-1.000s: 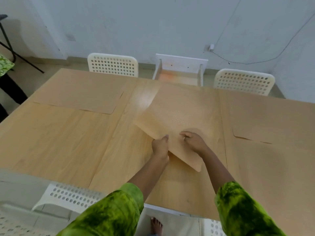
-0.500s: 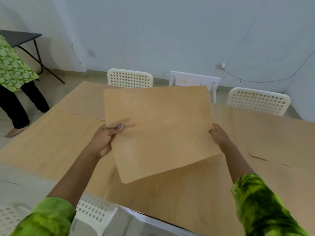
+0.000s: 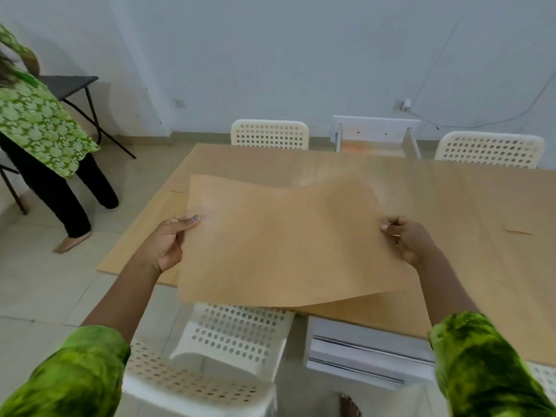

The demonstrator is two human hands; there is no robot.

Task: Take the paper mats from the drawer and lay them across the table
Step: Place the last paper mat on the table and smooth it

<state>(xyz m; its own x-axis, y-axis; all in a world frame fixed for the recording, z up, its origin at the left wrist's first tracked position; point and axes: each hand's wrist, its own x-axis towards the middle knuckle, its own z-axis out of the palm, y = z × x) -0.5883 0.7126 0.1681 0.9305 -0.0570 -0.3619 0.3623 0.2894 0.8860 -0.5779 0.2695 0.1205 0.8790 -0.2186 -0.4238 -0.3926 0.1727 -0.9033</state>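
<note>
Across the wooden table [image 3: 331, 164], which fills most of the view, the surface is hard to read: faint edges near its far left and a small curled corner toward its right side suggest paper mats already lie there, but their colour matches the wood, so how many cannot be told. Beyond the table's far edge, between two white perforated chairs, an open drawer [image 3: 377, 139] shows a pale orange floor and looks empty or nearly so. Above the table's near left corner, one large tan paper mat [image 3: 285, 242] hangs in the air, slightly bowed, its near edge overhanging the table. The left hand [image 3: 168, 245] pinches the mat's left edge, thumb on top and fingers curled beneath. The right hand [image 3: 409, 239] grips the right edge, fingers closed around it. By this showing, the mat in hand has yet to be laid, probably at this near corner.
</note>
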